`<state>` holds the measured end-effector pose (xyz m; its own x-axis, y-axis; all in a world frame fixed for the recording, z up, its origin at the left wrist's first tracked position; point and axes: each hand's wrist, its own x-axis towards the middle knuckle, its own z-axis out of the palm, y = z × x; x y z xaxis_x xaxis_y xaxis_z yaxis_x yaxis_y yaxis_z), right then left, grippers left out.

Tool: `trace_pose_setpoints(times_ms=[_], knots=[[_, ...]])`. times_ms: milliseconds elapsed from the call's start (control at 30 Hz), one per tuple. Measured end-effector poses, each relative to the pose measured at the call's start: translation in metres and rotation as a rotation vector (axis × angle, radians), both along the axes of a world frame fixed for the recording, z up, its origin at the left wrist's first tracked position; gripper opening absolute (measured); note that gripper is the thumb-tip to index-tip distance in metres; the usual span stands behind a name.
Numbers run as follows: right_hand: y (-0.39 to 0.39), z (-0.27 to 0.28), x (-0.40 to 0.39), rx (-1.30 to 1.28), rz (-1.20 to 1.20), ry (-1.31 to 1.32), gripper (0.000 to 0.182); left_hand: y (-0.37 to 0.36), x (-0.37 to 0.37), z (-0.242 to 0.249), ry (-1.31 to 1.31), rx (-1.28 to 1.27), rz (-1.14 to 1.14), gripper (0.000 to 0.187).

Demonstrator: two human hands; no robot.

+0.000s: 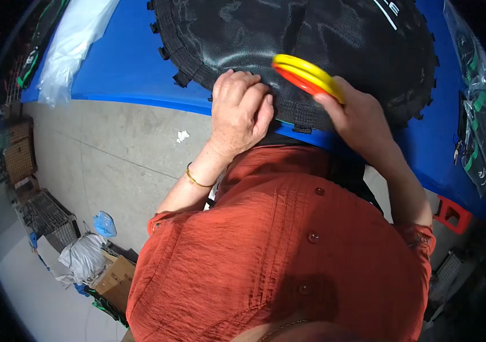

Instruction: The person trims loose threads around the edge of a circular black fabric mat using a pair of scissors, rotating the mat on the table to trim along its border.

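Observation:
A large round black mesh piece (305, 40) with small tabs along its rim lies on the blue table surface (123, 68). My left hand (239, 111) is closed over the near edge of the black mesh, its fingers curled on the material; a thin bracelet is on that wrist. My right hand (360, 117) grips a yellow and red disc-like object (308, 75) between thumb and fingers, tilted above the mesh. The disc points toward the upper left, slightly blurred, to the right of my left hand.
Clear plastic sheeting (72, 51) lies at the table's left. Plastic-wrapped black and green items (476, 131) lie at its right. A red crate (452, 215) stands below the right edge. Cardboard (115, 280), bags (85, 257) and wire baskets (52, 219) are on the floor at left.

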<state>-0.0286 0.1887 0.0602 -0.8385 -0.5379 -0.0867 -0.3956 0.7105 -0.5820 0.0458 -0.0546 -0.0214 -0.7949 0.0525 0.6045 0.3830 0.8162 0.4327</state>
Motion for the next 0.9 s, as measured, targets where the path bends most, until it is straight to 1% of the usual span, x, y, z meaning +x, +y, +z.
trace_pose_setpoints(times_ms=[33,100,133,267,333,433,467,533,567,633,700,767,900], knots=[[0.010,0.007,0.001,0.001,-0.019,-0.043,0.030,-0.001,-0.002,0.002,0.002,0.032,0.011,0.016],[0.032,0.019,0.004,0.002,-0.058,-0.126,0.032,-0.004,-0.003,0.000,-0.061,0.078,0.061,0.028],[0.043,0.015,0.006,-0.019,-0.036,-0.060,0.034,-0.003,-0.004,0.002,-0.054,0.050,0.081,0.035],[0.047,0.014,0.005,-0.044,-0.018,-0.082,0.035,0.004,-0.008,0.004,-0.036,-0.067,0.120,0.060],[0.031,0.010,0.001,-0.082,0.000,-0.099,0.034,0.004,-0.008,-0.002,-0.032,-0.098,0.132,0.072],[0.006,0.010,-0.003,0.066,0.050,-0.046,0.033,0.003,-0.009,-0.003,-0.038,-0.073,0.122,0.077],[0.002,0.006,-0.004,0.005,0.071,-0.008,0.033,0.003,-0.007,0.000,-0.057,-0.092,0.129,0.078],[0.007,0.004,-0.004,-0.031,0.065,-0.029,0.032,0.001,-0.006,0.007,-0.093,-0.123,0.147,0.080],[0.009,0.003,-0.004,-0.048,0.065,-0.042,0.032,-0.004,-0.006,0.009,-0.119,-0.165,0.173,0.080],[0.022,0.013,-0.002,0.008,0.048,-0.078,0.031,-0.019,-0.008,0.011,-0.174,-0.245,0.232,0.079],[0.032,0.017,0.003,0.034,0.040,-0.095,0.031,-0.040,-0.012,0.006,-0.197,-0.269,0.302,0.074],[0.037,0.016,0.004,0.028,0.036,-0.081,0.031,-0.052,-0.017,0.004,-0.211,-0.268,0.324,0.074],[0.012,0.012,0.000,0.089,0.112,-0.001,0.033,-0.054,-0.020,-0.004,-0.191,-0.273,0.320,0.070]])
